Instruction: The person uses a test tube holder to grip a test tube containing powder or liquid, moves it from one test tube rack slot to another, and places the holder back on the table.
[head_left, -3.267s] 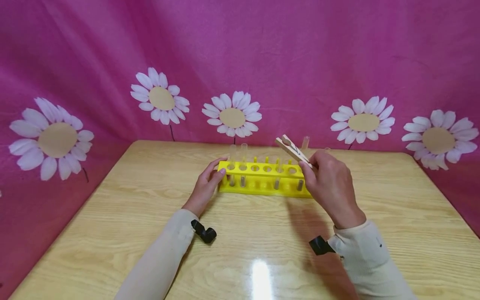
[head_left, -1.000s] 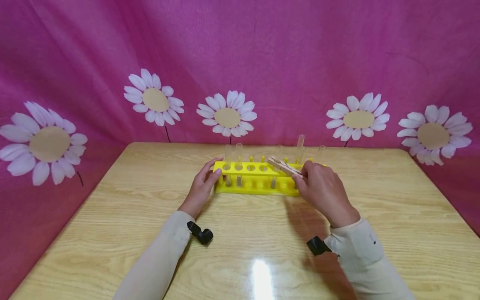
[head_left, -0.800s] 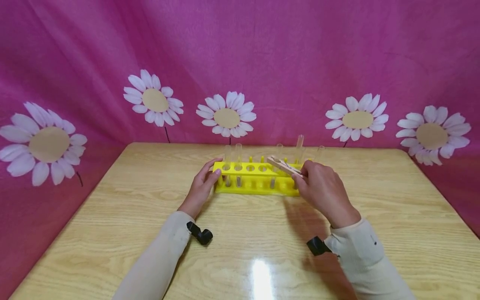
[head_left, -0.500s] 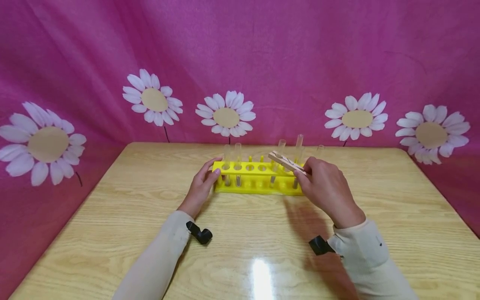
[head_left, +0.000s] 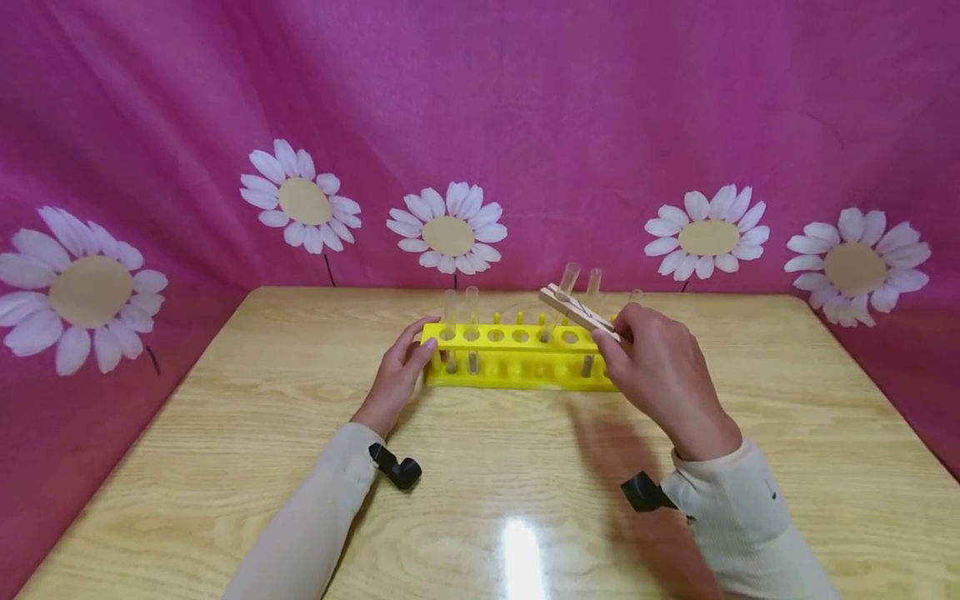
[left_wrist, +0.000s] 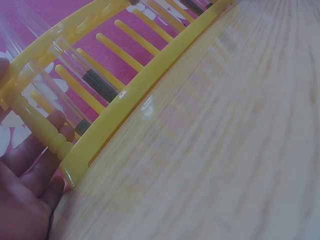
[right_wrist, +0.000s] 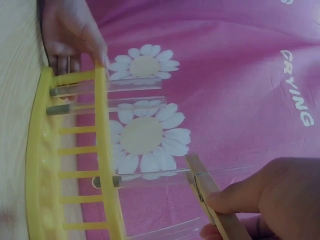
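Observation:
A yellow test tube rack [head_left: 510, 382] stands on the table. My left hand [head_left: 393, 377] grips its left end, thumb on the top plate and fingers behind the end post [left_wrist: 42, 127]. My right hand [head_left: 666, 371] pinches a wooden clothespin [head_left: 577, 312], whose jaws clamp a clear test tube [right_wrist: 155, 179] near its upper part. That tube tilts slightly, and its dark-filled bottom is at the hole in the top plate. Two test tubes [head_left: 472, 310] stand at the rack's left end, dark material in their bottoms. Another tube [head_left: 594, 283] stands right of the clamped one.
The rack's right end is hidden behind my right hand, with a further tube rim [head_left: 636, 296] showing above it. Several yellow pegs [head_left: 520, 318] rise at the rack's back. A pink cloth [head_left: 525, 125] with white flowers hangs behind the wooden table [head_left: 465, 483].
The clothespin came down onto the test tube, then rose with it, lifting its bottom from the rack's base to the top plate. My left hand keeps its grip on the rack.

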